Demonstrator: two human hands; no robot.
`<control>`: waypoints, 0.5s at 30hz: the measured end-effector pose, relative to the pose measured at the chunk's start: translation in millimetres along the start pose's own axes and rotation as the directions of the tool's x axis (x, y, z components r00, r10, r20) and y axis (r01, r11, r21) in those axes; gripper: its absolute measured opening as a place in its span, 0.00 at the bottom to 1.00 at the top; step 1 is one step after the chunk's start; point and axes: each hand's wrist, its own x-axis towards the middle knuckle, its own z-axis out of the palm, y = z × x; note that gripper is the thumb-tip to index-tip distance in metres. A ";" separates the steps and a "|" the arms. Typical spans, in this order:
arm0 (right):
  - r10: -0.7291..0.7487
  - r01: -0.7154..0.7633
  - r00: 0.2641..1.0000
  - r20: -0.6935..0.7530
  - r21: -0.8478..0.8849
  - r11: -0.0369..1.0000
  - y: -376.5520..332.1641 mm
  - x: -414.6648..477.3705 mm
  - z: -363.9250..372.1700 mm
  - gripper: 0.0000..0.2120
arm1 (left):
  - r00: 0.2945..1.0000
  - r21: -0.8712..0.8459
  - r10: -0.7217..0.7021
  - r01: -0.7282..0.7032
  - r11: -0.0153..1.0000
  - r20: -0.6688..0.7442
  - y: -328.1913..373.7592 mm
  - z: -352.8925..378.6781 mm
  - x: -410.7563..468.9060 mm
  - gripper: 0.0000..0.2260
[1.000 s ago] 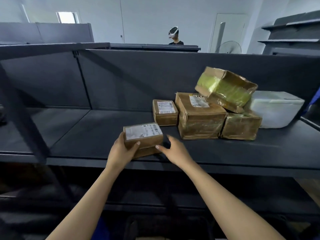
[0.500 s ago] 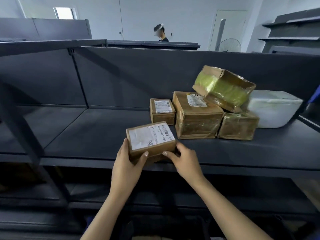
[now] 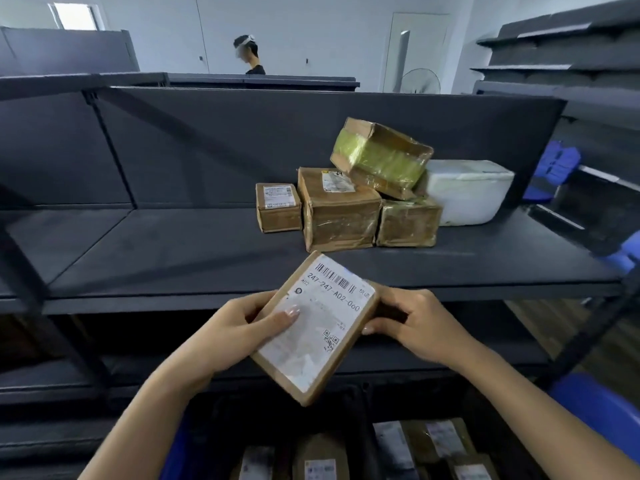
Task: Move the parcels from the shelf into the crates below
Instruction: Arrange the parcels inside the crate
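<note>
We hold the flat brown cardboard parcel with the white shipping label (image 3: 317, 327) in both hands, tilted, just in front of the dark grey metal shelf's (image 3: 173, 258) front edge and above the dark crates (image 3: 362, 405) below. Our left hand (image 3: 235, 336) grips its left side, thumb on the label; our right hand (image 3: 415, 323) curls round its right edge. We should lower it level and keep both grips until it rests flat on the brown labelled parcels (image 3: 320, 460) already inside. The taped brown boxes (image 3: 341, 216) and white foam box (image 3: 471, 192) wait at the shelf's right rear.
</note>
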 end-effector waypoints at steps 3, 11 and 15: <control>0.042 -0.041 0.999 -0.006 0.049 0.998 -5.6 -11.5 -13.1 0.26 | 0.990 -0.083 0.073 -0.083 0.993 -0.121 -2.6 25.3 -13.9 0.12; 0.245 -0.191 0.964 -0.102 0.372 0.908 -42.3 -61.3 31.0 0.33 | 0.893 -0.266 0.122 -0.256 0.929 -0.434 -18.8 84.9 -31.9 0.11; 0.307 -0.245 0.949 -0.074 0.443 0.862 -48.5 -77.2 58.5 0.28 | 0.892 -0.230 0.089 -0.209 0.950 -0.443 -31.0 102.4 -42.5 0.24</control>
